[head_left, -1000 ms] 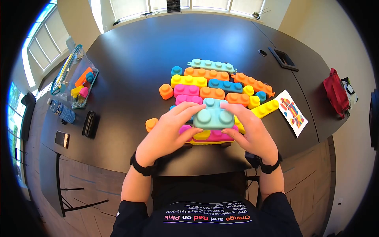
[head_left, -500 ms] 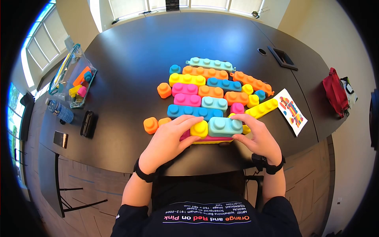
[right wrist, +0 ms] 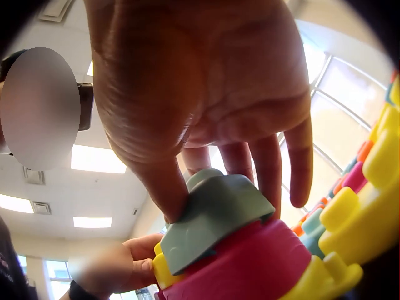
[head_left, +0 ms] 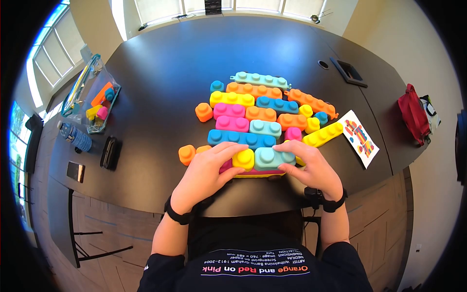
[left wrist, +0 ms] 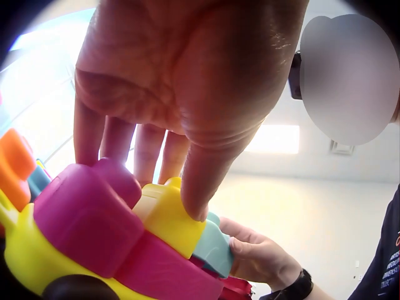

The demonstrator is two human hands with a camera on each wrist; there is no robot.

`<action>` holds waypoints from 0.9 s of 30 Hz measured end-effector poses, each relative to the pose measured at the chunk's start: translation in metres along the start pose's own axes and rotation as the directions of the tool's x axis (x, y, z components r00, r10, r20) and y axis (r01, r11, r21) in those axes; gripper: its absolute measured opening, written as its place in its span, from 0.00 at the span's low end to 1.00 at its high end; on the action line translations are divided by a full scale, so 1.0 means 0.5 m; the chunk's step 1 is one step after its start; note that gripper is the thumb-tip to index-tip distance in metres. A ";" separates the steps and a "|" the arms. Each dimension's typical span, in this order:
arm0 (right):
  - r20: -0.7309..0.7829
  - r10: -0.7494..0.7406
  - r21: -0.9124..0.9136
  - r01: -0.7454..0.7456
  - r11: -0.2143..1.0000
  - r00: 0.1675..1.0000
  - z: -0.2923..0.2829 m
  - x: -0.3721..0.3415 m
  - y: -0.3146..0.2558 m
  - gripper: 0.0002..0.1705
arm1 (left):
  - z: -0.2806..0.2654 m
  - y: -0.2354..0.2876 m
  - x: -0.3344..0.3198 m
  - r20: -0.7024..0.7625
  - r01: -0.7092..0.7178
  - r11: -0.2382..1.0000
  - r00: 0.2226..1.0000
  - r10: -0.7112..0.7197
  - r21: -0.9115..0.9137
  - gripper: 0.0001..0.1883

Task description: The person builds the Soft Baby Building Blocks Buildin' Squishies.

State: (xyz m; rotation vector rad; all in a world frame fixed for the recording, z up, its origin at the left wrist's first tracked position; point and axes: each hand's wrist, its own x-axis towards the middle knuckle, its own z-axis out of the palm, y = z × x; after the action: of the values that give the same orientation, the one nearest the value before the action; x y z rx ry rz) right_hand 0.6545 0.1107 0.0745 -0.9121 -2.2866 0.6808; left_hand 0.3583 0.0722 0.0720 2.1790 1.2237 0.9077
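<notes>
The pale teal block (head_left: 275, 158) lies between the two hands, at the worktop's (head_left: 146, 187) near side, with the yellow block (head_left: 243, 159) just beside it at nine o'clock. Both sit on the long magenta block (left wrist: 164, 269), which is mounted on a yellow wheeled base (left wrist: 31, 250); whether the teal block is pressed fully down cannot be told. From the teal block, the left hand (head_left: 206, 173) is at about nine o'clock, beyond the yellow block, and the right hand (head_left: 314, 168) is at about three. The left hand is partly open and pinches the yellow block, thumb on its near face and fingers reaching over the far side. The right hand, likewise parted only to the block's width, grips the teal block between thumb and fingers. At the base's nine-o'clock end, below the left palm, stands a purple block (left wrist: 87, 219). From the teal block, a long blue block (head_left: 241, 138) lies near at ten to eleven o'clock, a small pink block (head_left: 293, 134) at one, a long yellow bar (head_left: 322, 135) at two and a printed card (head_left: 360, 138) well apart, just short of three.
</notes>
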 end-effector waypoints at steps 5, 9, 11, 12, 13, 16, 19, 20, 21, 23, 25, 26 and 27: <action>-0.003 0.030 0.027 -0.030 0.999 1.000 0.000 0.000 0.003 0.23 | 0.003 0.002 0.001 -0.014 -0.019 1.000 1.000 0.019 -0.007 0.26; 0.019 0.057 0.032 -0.058 0.998 0.998 -0.002 0.002 -0.004 0.23 | 0.003 0.006 0.000 -0.013 -0.004 1.000 1.000 0.004 -0.009 0.26; 0.016 0.068 0.027 -0.068 0.997 0.998 0.002 0.000 -0.006 0.23 | 0.005 0.005 -0.002 -0.026 -0.008 1.000 1.000 0.008 0.002 0.25; 0.010 0.073 0.021 -0.074 0.997 0.997 0.005 -0.001 -0.007 0.23 | 0.005 0.004 -0.003 -0.025 -0.008 1.000 1.000 0.008 0.002 0.25; 0.003 0.079 0.015 -0.079 0.997 0.997 0.006 -0.002 -0.008 0.23 | 0.006 0.003 -0.003 -0.031 -0.010 1.000 0.999 0.010 -0.002 0.25; 0.001 0.091 0.018 -0.091 0.996 0.996 0.008 -0.004 -0.010 0.24 | 0.007 0.000 -0.005 -0.032 -0.007 1.000 0.999 0.007 -0.008 0.26; 0.007 0.116 0.045 -0.116 0.992 0.993 0.011 -0.005 -0.009 0.23 | 0.006 0.002 -0.008 -0.034 0.004 1.000 0.999 -0.004 0.004 0.26; 0.008 0.112 0.044 -0.113 0.993 0.994 0.012 -0.004 -0.009 0.23 | 0.005 0.004 -0.009 -0.038 0.008 1.000 0.999 -0.008 0.017 0.26; 0.003 0.118 0.050 -0.118 0.992 0.993 0.014 -0.005 -0.008 0.24 | 0.004 0.005 -0.010 -0.041 0.010 1.000 0.999 -0.009 0.018 0.26; 0.005 0.120 0.055 -0.120 0.991 0.993 0.015 -0.008 -0.009 0.24 | 0.004 0.007 -0.012 -0.035 0.026 1.000 0.999 -0.026 0.012 0.27; 0.014 0.130 0.033 -0.131 0.991 0.991 0.013 -0.010 -0.010 0.27 | -0.008 -0.004 -0.015 -0.067 -0.014 0.999 0.998 0.016 0.032 0.28; 0.017 0.124 0.031 -0.124 0.992 0.992 0.007 -0.013 -0.008 0.27 | -0.018 -0.014 -0.018 -0.094 -0.057 0.997 0.994 0.062 0.055 0.29; -0.007 0.110 0.005 -0.110 0.994 0.994 -0.002 -0.017 -0.005 0.28 | -0.034 -0.029 -0.025 -0.156 -0.014 0.999 0.988 0.020 0.044 0.30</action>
State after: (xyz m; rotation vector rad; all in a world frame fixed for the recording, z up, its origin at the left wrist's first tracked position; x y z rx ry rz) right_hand 0.6592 0.1032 0.0738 -1.0431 -2.2402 0.7275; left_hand 0.3329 0.0697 0.0698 2.1891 1.3103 1.0864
